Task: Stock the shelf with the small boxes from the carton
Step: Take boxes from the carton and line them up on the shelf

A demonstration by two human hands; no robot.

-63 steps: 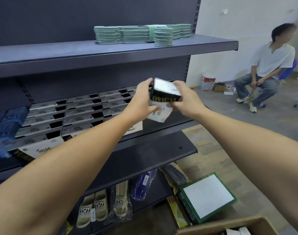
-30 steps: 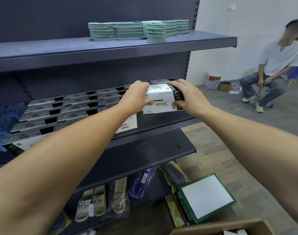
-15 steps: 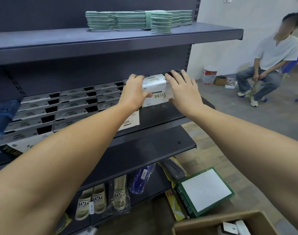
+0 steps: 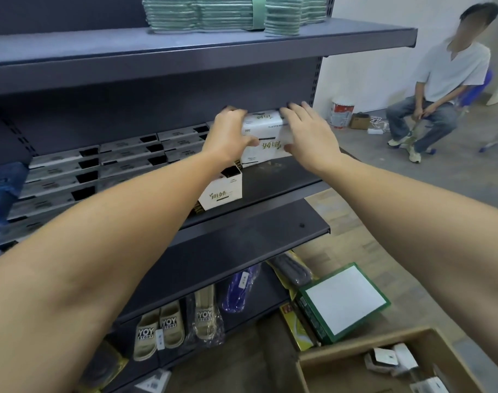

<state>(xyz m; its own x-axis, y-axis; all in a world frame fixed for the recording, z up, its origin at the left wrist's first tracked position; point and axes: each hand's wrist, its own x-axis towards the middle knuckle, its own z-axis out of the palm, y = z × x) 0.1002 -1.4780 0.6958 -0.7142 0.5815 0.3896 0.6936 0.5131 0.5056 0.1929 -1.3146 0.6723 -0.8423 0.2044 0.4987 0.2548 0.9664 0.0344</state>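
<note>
Now the shelf (image 4: 270, 180) is carrying rows of grey boxes (image 4: 122, 165) along its back and left side, with one white box (image 4: 222, 191) lying open-ended near the front edge. At the bottom right corner the carton (image 4: 355, 361) is sitting on the floor with a few small boxes (image 4: 389, 358) inside. The left hand (image 4: 228, 134) and right hand (image 4: 307, 131) are bracketing a white box with green script (image 4: 266, 137) at the shelf's back right, resting on the shelf. Left fingers are curling over its top far edge, thumb pressing the front face; right fingers (image 4: 294, 109) are lying nearly straight over its right end.
</note>
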